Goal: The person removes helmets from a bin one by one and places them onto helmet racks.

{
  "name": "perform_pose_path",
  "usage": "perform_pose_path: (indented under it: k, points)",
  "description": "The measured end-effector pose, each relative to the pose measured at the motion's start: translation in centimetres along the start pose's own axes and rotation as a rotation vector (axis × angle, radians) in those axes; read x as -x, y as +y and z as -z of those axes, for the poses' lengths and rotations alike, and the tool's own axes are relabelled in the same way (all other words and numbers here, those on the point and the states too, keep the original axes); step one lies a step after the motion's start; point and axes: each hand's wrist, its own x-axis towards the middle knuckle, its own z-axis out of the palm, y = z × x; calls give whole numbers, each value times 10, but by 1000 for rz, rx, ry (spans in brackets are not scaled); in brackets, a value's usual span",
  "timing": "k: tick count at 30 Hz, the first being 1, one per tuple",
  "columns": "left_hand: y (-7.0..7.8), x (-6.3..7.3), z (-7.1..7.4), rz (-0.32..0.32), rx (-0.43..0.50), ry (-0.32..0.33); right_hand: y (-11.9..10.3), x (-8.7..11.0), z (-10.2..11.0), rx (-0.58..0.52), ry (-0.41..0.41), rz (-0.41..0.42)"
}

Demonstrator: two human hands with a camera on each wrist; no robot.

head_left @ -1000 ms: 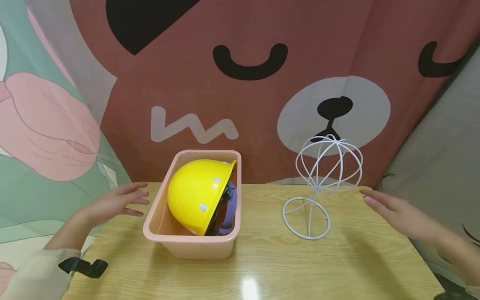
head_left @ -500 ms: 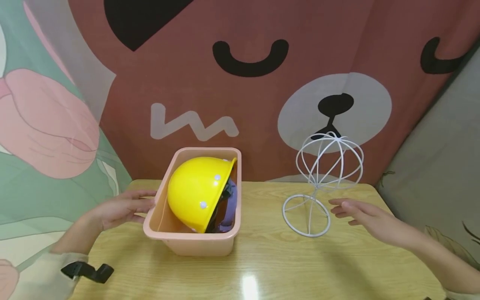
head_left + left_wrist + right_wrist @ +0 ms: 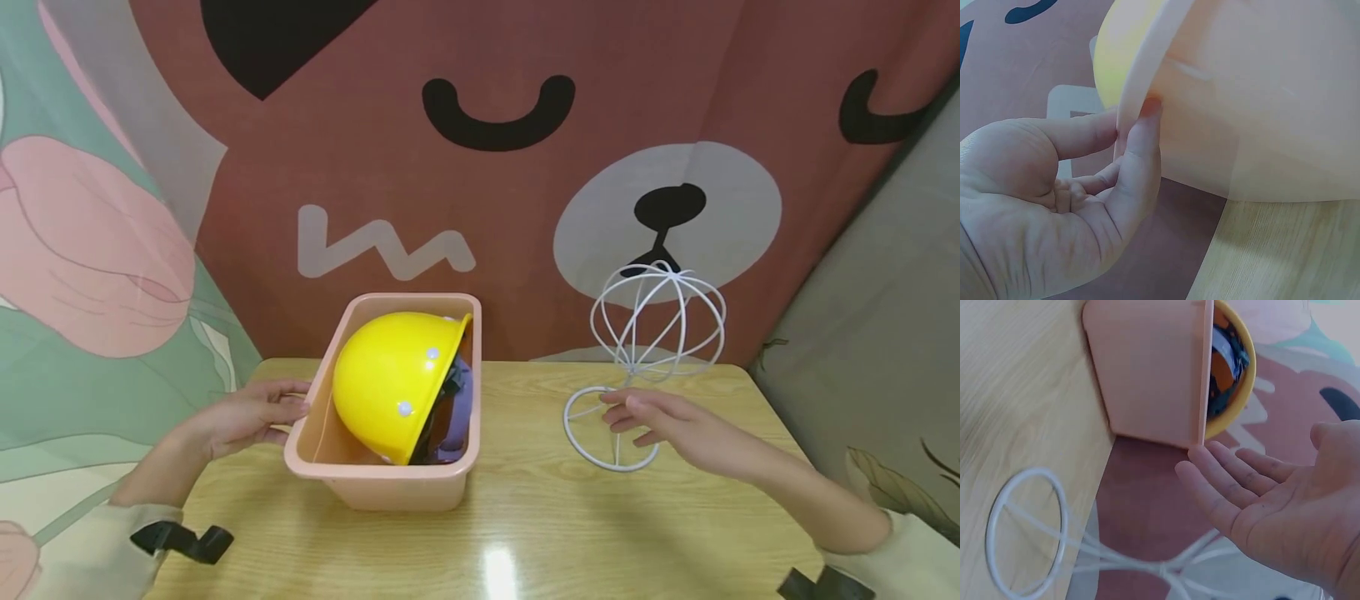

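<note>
A yellow hard hat point(image 3: 386, 383) lies on its side in a pink plastic bin point(image 3: 390, 492), its purple strap and dark lining facing right. My left hand point(image 3: 243, 417) pinches the bin's left rim; in the left wrist view the thumb and fingers of the left hand point(image 3: 1079, 194) close on either side of the rim point(image 3: 1138, 75). My right hand point(image 3: 682, 429) hangs in the air in front of the white wire stand point(image 3: 615, 462), overlapping its base in the head view. In the right wrist view the fingers of the right hand point(image 3: 1285, 506) are extended and hold nothing.
Bin and wire stand rest on a light wooden table point(image 3: 517, 533), the stand to the right of the bin. A curtain point(image 3: 517, 217) printed with a brown bear hangs right behind the table's back edge. Black straps point(image 3: 183, 542) are worn at both sleeves.
My left hand has moved right onto the bin's rim and taken hold of it. My right hand has swung left from beside the wire stand to in front of it.
</note>
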Motion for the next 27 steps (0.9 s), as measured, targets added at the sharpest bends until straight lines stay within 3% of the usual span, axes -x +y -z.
perform_pose_path:
  k: [5,12,22,27]
  points:
    - [-1,0,0,-3,8,2,-9,-18,-15,-39,-24,9]
    - [-3,1,1,-19,21,-8,-19,-42,-35,-199,12,48]
    - [-4,0,1,-18,22,9,-33,-67,-54,-302,-1,-5]
    - [-4,0,0,-15,20,13,-41,-83,-66,-426,-26,-32]
